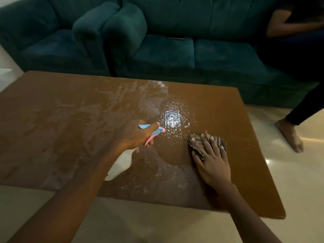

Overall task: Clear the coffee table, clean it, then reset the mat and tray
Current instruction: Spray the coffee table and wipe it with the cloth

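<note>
Cream floor tiles (157,225) fill the near foreground, and both bare forearms reach over them to the brown coffee table (52,120), which stands in the middle of the view just in front of a sofa. The left hand (135,137) is curled round the neck of a spray bottle (121,163), whose white body hangs below the wrist, tilted over the tabletop; the forefinger lies along the blue and pink head, which points at the middle of the table. To its right the right hand (213,163) lies flat with straight, slightly spread fingers, pressing a crumpled striped cloth (198,141) against the wood near the table's right side. Just beyond both hands a patch of droplets (172,116) glints under a reflected light, and pale wet smears spread across the left and far parts of the top. Behind the table stands the dark teal sofa (166,55) with two matching cushions (126,27) upright on it and a small dark flat object (175,38) on the seat. At the right, another person's bare foot (291,135) rests on the floor beside the table
</note>
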Demonstrator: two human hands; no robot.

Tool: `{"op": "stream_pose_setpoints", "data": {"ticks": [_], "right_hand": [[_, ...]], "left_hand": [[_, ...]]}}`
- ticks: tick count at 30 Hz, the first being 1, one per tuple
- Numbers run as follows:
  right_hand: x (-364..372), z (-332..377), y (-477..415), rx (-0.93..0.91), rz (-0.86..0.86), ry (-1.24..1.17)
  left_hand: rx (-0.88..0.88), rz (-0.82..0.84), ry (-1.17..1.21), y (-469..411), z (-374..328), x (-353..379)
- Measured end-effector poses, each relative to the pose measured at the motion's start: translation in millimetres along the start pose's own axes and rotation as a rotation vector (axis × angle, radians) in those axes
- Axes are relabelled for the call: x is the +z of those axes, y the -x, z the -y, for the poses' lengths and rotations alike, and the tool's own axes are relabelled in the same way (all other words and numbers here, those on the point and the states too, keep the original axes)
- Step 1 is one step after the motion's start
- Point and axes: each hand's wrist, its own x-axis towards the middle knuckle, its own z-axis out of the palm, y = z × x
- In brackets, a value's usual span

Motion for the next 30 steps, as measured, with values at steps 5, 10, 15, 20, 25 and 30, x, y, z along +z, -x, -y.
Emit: {"op": "stream_pose_setpoints", "data": {"ticks": [5, 10, 15, 20, 25, 30], "right_hand": [[-0.1, -6.6, -2.0, -0.024, -0.003, -0.015], [1.6, -8.9, -0.6, -0.049, 0.037, -0.006], [-0.7, -8.6, 1.8, -0.05, 0.046, 0.009], [-2.1, -4.0, 2.2, -0.031, 0.047, 0.018], [-4.3, -2.8, 4.7, 0.007, 0.057, 0.019], [-4.4, 2.2, 8.2, 0.035, 0.065, 0.013]], "left_hand": [[-0.014, -0.103, 0.048, 35.9, 9.7, 20.5], [-0.046, -0.186, 0.13, 81.6, 25.4, 38.6], [-0.151, -0.242, 0.156, 103.5, 40.7, 41.2], [-0.171, -0.202, 0.098, 120.1, 47.4, 33.1], [-0.117, -0.23, 0.049, 132.1, 50.7, 24.7], [-0.116, -0.162, 0.117, 134.9, 67.5, 19.9]]}}
